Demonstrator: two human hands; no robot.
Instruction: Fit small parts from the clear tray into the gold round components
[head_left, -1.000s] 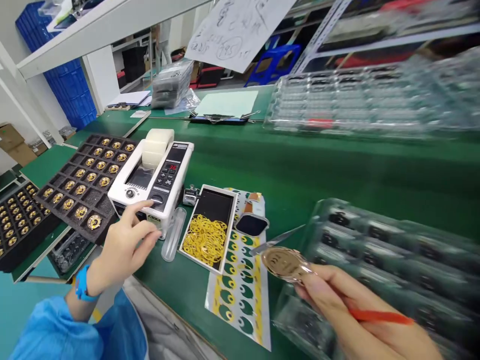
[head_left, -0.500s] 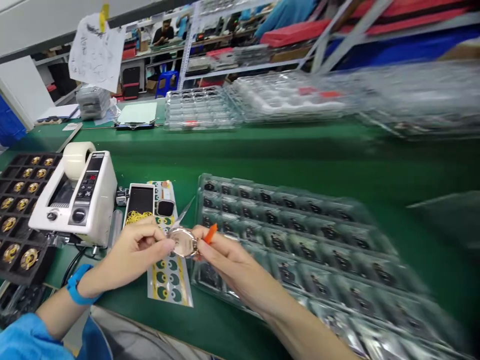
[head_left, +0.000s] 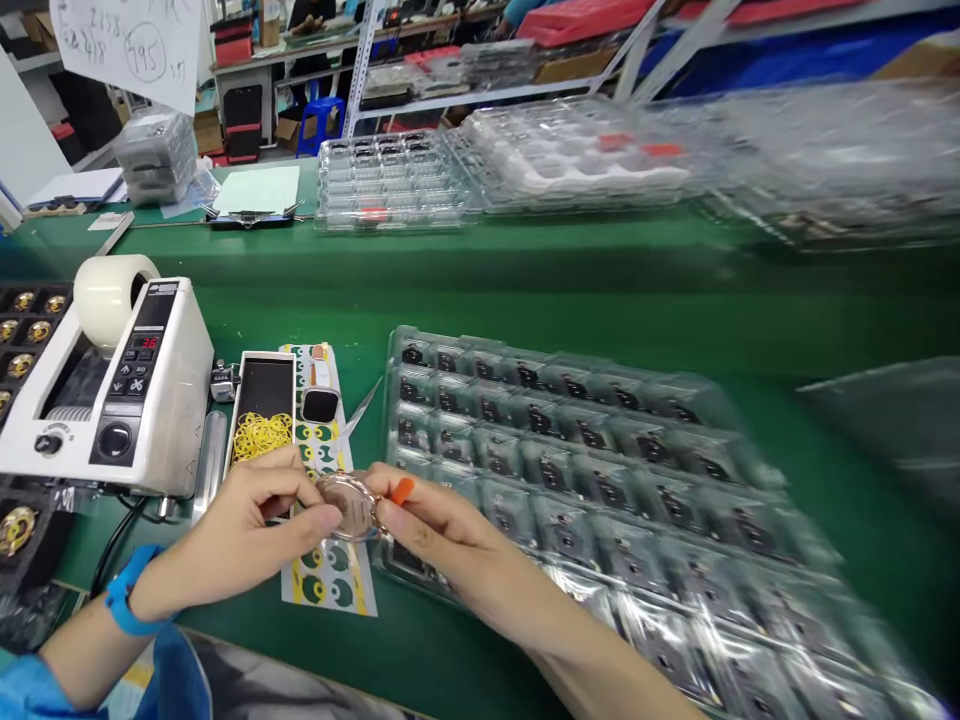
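A round, shiny rose-gold watch case (head_left: 349,505) is held up between my two hands over the green bench. My left hand (head_left: 266,525) pinches its left edge with thumb and fingers. On the opposite edge, the thumb and forefinger of my right hand (head_left: 439,530) close round the case. A small orange tab (head_left: 403,490) sticks up at my right fingertips; whether it is attached to the case I cannot tell. Beneath the hands lies a sticker sheet (head_left: 330,590) with green and yellow shapes. Pointed tweezers or a blade (head_left: 361,410) lie just behind the case.
A tape dispenser (head_left: 161,400) stands left, beside a black tray (head_left: 49,555) of gold parts. A box of yellow rings (head_left: 262,436) sits behind my left hand. A large clear tray (head_left: 555,470) of bagged dark parts fills the right. More plastic trays (head_left: 570,160) line the back shelf.
The view has tipped down and shifted slightly right. The case is turned so its face shows at a different angle, with less glare. Both hands keep hold of it.
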